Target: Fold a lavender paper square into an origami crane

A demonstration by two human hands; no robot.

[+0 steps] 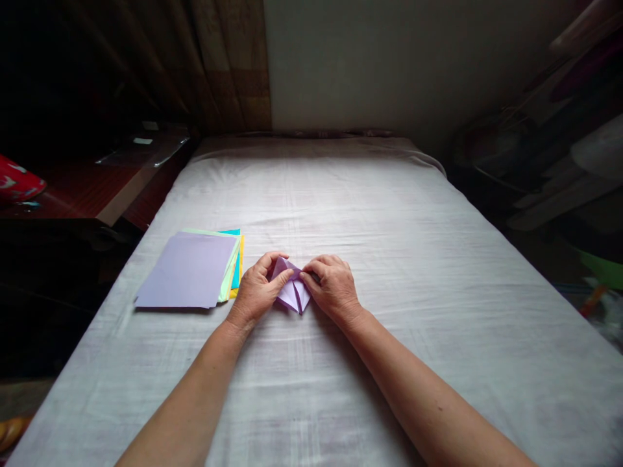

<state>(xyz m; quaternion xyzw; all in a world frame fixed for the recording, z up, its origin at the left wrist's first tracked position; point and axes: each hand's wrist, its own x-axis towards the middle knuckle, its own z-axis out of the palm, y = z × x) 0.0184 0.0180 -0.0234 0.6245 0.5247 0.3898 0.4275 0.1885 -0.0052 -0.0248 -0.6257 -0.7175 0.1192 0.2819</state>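
A small piece of folded purple paper point(293, 295) lies between my hands on the sheet-covered surface, one point toward me and a slit between its lower flaps. My left hand point(260, 285) grips its left side, the thumb pressed on top and the fingers behind the far edge. At its right edge, my right hand point(333, 282) pinches the paper between thumb and curled fingers. Parts of the paper's sides are hidden by the fingers. Left of my left hand rests a stack of square paper point(187, 269), lavender on top, with green, blue and yellow sheets showing at its right.
A pale sheet point(311, 201) covers the wide surface under my hands. On the left stands a reddish-brown wooden table point(87, 188) with a clear plastic bag point(146, 146) and a red item point(17, 180). A curtain point(228, 65) hangs at the back. Dim clutter lies beyond the right edge.
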